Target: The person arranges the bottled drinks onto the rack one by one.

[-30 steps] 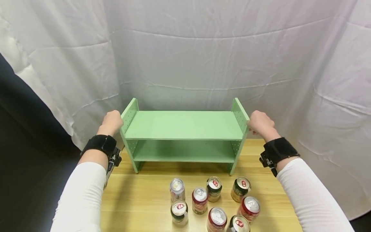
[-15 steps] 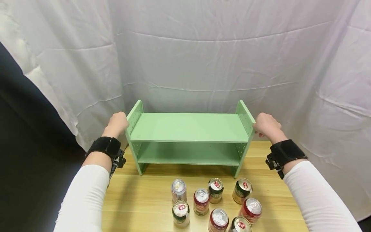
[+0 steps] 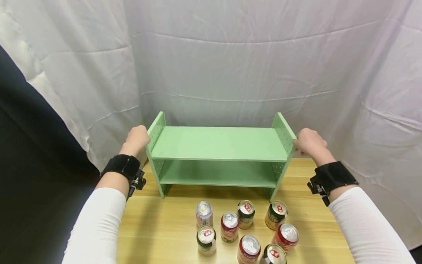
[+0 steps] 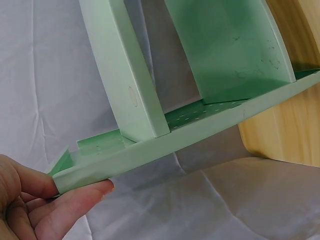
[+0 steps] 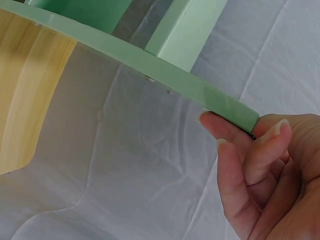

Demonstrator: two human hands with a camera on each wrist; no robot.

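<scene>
My left hand [image 3: 137,137] and right hand [image 3: 307,142] pinch the green shelf's [image 3: 220,143] side panels at the table's [image 3: 158,220] back edge. Thin fingertip holds might slip, dropping it onto the cans [image 3: 244,231].

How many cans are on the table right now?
8 cans, clustered in front of the green shelf: back row; middle; nearest, cut by the frame edge. More may lie below view.

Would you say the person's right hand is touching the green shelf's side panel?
Touching. The right wrist view shows the right hand pinching the top edge of the green shelf side panel between thumb and fingers.
</scene>
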